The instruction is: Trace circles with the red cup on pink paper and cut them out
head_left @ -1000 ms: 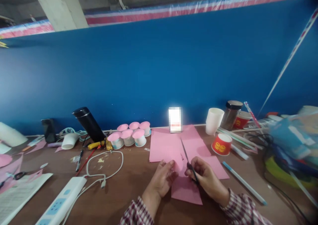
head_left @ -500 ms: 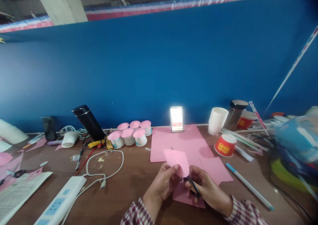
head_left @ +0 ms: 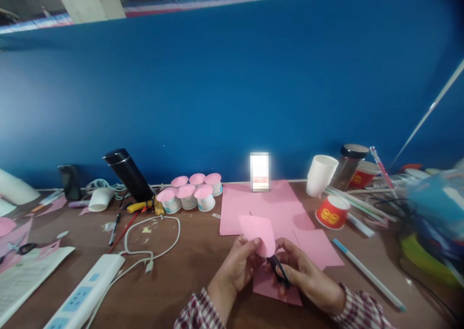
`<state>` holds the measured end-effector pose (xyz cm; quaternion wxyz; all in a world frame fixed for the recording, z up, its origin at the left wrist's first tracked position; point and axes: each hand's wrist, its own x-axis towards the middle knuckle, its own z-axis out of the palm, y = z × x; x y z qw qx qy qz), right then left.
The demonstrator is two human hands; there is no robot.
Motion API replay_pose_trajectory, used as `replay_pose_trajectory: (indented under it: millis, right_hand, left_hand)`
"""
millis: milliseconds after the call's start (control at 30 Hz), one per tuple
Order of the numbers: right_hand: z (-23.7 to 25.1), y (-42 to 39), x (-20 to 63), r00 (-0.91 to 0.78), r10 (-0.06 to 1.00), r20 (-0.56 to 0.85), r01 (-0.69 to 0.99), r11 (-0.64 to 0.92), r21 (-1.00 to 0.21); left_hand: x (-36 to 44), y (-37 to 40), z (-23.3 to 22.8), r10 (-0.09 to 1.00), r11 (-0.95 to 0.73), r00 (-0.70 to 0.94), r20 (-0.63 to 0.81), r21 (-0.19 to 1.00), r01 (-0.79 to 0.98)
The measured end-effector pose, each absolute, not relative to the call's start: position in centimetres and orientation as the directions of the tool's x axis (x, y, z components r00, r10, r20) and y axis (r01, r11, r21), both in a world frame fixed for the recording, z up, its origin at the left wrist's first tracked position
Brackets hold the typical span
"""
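A partly rounded piece of pink paper [head_left: 261, 231] is pinched between the thumb and fingers of my left hand [head_left: 241, 263]. My right hand [head_left: 295, 271] grips black-handled scissors [head_left: 279, 271], whose handles show below the paper; the blades are mostly hidden behind it, with a thin dark tip above its upper edge. Under my hands lies a pink paper scrap [head_left: 275, 290] on the brown table. Larger pink sheets [head_left: 235, 203] are spread just beyond, and a smaller pink piece [head_left: 322, 249] lies to the right.
Several small cups with pink paper tops [head_left: 186, 191] stand at the back. White paper cups [head_left: 322, 174], a red paper cup [head_left: 332, 213] and a blue-capped pen [head_left: 369, 275] are on the right. Leftward are a power strip [head_left: 85, 295], a white cable [head_left: 145, 254] and a black flask [head_left: 128, 174].
The scissors' handles appear slightly wider apart than before. Both hands keep nearly the same place, and the whole view has shifted a little.
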<state>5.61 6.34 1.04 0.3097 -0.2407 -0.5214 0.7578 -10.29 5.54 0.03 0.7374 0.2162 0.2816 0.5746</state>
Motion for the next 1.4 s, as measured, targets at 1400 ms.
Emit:
replay_pose_trajectory:
  millis: [1400]
  right_hand:
    - [1.0,6.6,5.0,-0.391,0.920,-0.030,-0.020,-0.042,-0.999]
  left_hand:
    - [-10.0,6.4,0.4,0.901,0.100,-0.251,-0.354,0.733,-0.673]
